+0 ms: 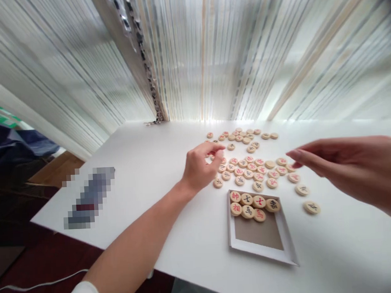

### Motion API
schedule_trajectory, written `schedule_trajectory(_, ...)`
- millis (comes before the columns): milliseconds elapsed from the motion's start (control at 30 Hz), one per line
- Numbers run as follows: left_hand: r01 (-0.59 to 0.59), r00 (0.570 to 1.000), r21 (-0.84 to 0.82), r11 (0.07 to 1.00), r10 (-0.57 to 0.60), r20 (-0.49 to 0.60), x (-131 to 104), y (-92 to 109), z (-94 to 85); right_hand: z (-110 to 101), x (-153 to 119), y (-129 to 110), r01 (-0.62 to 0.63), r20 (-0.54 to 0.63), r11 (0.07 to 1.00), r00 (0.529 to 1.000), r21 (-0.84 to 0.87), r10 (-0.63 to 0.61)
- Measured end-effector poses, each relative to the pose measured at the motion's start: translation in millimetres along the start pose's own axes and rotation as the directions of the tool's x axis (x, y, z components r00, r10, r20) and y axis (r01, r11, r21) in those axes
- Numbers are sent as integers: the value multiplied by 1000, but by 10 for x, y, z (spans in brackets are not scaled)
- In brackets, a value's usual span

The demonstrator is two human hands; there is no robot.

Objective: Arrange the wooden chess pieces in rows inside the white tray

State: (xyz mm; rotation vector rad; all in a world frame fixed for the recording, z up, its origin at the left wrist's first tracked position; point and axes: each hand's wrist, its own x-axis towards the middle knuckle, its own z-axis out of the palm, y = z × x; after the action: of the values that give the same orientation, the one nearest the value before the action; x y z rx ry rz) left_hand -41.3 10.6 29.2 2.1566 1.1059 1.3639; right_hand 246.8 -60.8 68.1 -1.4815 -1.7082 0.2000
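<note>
My left hand [203, 167] is over the left side of the loose xiangqi pieces [248, 173]. Its fingers curl, thumb and index tips slightly apart, and nothing shows between them. From the right reaches my right hand [355, 167], slightly blurred, fingers stretched out above the right-hand pieces with nothing visible in them. The pieces are round pale wooden discs with red or black characters; a few show blank faces. Closer to me lies a shallow white box [230, 231] with a brown bottom. Two rows of pieces [248, 211] sit face up at its far end.
A pixelated dark object [90, 198] lies on the left of the white table [134, 166]. Striped string curtains [185, 56] hang along the far edge. Two stray pieces lie to the right, one of them a black-marked piece [311, 207]. A white cable [42, 282] crosses the floor.
</note>
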Motion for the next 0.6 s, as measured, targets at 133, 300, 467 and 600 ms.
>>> schedule_trajectory(133, 27, 1000, -8, 1000, -27, -9, 49, -99, -22, 236, 110, 119, -144, -154, 964, 971, 224, 181)
schedule_trajectory(300, -5, 998, 135, 991, -4, 65, 17, -108, 26, 458, -50, 434, -146, -210, 981, 963, 126, 170)
schedule_trajectory(467, -7, 996, 159, 987, -8, 94, 8, -81, 26, 408, -50, 502, -105, -259, 989, 957, 105, 129)
schedule_trajectory(600, 3, 996, 167, 986, -19, 92, 27, -92, 14, 402, -28, 517, -98, -246, 988, 961, 120, 125)
